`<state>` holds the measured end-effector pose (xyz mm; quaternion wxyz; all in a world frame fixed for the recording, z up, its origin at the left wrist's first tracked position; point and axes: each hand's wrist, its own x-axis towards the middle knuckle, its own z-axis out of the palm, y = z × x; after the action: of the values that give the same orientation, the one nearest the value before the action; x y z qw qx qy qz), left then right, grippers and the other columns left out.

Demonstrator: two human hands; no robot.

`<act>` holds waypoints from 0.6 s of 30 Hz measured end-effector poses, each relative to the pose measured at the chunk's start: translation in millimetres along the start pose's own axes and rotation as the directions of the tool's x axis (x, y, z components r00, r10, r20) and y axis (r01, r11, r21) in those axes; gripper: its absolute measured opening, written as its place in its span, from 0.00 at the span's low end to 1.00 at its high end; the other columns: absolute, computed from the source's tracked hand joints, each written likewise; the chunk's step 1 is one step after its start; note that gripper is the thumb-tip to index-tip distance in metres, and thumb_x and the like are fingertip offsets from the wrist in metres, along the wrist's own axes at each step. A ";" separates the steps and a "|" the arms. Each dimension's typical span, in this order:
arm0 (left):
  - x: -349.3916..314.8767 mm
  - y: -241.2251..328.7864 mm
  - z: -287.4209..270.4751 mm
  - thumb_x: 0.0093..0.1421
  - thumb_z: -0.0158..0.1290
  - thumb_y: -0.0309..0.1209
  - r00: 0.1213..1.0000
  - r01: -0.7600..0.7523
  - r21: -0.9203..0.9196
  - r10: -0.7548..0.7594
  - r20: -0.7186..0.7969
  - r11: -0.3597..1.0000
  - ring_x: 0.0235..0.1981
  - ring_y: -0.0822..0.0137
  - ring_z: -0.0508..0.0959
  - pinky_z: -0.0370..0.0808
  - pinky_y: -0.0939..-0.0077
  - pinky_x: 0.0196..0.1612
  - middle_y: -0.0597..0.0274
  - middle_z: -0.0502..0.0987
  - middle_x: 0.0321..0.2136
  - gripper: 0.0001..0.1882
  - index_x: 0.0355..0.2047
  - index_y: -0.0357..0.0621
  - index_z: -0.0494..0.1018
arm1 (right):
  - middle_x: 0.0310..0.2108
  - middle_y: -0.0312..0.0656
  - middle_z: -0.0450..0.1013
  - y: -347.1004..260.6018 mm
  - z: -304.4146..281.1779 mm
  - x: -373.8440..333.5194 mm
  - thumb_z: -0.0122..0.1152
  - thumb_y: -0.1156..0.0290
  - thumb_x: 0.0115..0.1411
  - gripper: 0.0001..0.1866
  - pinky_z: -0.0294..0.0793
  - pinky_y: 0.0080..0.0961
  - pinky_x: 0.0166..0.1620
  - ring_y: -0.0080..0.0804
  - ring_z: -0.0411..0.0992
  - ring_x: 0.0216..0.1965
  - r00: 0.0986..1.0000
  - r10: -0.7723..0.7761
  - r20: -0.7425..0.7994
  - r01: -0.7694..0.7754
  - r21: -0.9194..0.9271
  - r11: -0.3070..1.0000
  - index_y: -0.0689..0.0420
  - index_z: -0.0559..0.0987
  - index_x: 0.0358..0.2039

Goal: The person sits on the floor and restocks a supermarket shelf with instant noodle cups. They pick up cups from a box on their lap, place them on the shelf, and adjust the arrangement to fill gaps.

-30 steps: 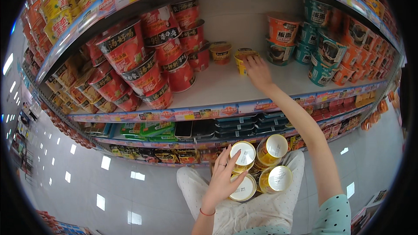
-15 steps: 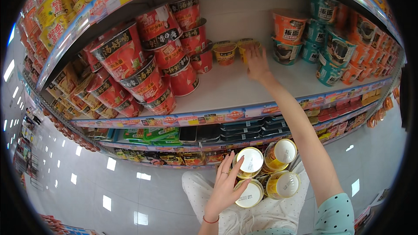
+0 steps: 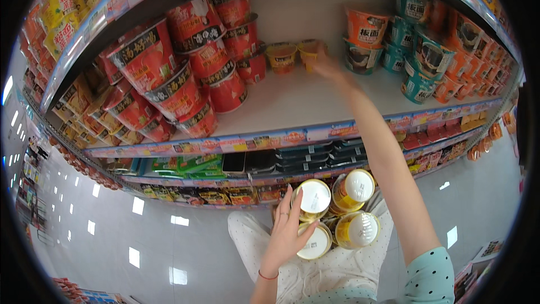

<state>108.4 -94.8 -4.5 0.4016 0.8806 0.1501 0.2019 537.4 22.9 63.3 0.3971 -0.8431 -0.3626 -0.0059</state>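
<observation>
On the shelf, my right hand (image 3: 331,66) is at the right side of a yellow instant noodle cup (image 3: 307,52). Motion blur hides how its fingers lie on the cup. A second yellow cup (image 3: 280,58) stands just left of it. Low in the view, my left hand (image 3: 285,235) rests with fingers spread against the left side of several yellow cups on my lap. Their flat white ends face up: one at the far left (image 3: 315,196), one at the near left (image 3: 315,242), one at the far right (image 3: 360,185) and one at the near right (image 3: 363,228).
Stacked red noodle tubs (image 3: 191,56) fill the shelf's left part. Orange tubs (image 3: 367,27) and teal tubs (image 3: 421,87) stand to the right. The shelf's front edge (image 3: 264,143) runs below my right forearm, above lower shelves with dark trays (image 3: 304,159) and packets.
The whole view has shifted slightly. My right hand has moved a little toward the right side of the yellow cup and is now blurred. My left hand stays against the lap cups.
</observation>
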 end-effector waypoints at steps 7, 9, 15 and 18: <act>-2.3 -5.6 3.8 0.57 0.61 0.32 0.999 0.047 0.011 -0.047 -0.026 0.999 0.67 0.41 0.52 0.55 0.56 0.67 0.37 0.50 0.66 0.47 0.68 0.32 0.44 | 0.69 0.55 0.49 -40.0 -39.8 -88.6 0.59 0.59 0.61 0.41 0.51 0.37 0.69 0.48 0.48 0.70 0.771 -0.629 0.096 0.622 0.095 0.777 0.58 0.52 0.68; -5.3 -2.2 5.7 0.57 0.61 0.34 0.994 0.099 0.016 -0.098 -0.036 0.995 0.67 0.42 0.53 0.55 0.58 0.67 0.39 0.51 0.66 0.47 0.68 0.31 0.43 | 0.66 0.54 0.56 -45.4 -55.3 -128.6 0.60 0.62 0.61 0.35 0.56 0.37 0.67 0.48 0.54 0.68 0.575 -0.784 0.236 0.789 0.093 0.607 0.58 0.59 0.65; -24.4 0.1 5.3 0.57 0.62 0.34 0.978 0.210 -0.091 -0.210 0.001 0.974 0.66 0.46 0.58 0.58 0.60 0.65 0.39 0.53 0.66 0.49 0.69 0.33 0.42 | 0.62 0.55 0.62 -44.8 -108.2 -247.5 0.66 0.66 0.55 0.33 0.64 0.39 0.63 0.51 0.62 0.62 0.421 -0.590 0.689 0.701 0.166 0.693 0.61 0.67 0.59; -34.8 -3.6 5.6 0.56 0.63 0.32 0.974 0.225 -0.154 -0.227 0.002 0.962 0.66 0.48 0.59 0.58 0.60 0.65 0.39 0.53 0.66 0.50 0.69 0.35 0.42 | 0.63 0.60 0.58 -25.5 -127.7 -278.2 0.71 0.63 0.49 0.42 0.65 0.40 0.62 0.55 0.61 0.63 0.521 -0.428 0.738 0.662 -0.034 0.748 0.62 0.63 0.62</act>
<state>80.3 -111.0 -18.8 0.4872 0.8227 0.2367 0.1727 352.1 -221.3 84.8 0.0711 -0.6727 -0.7258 0.1253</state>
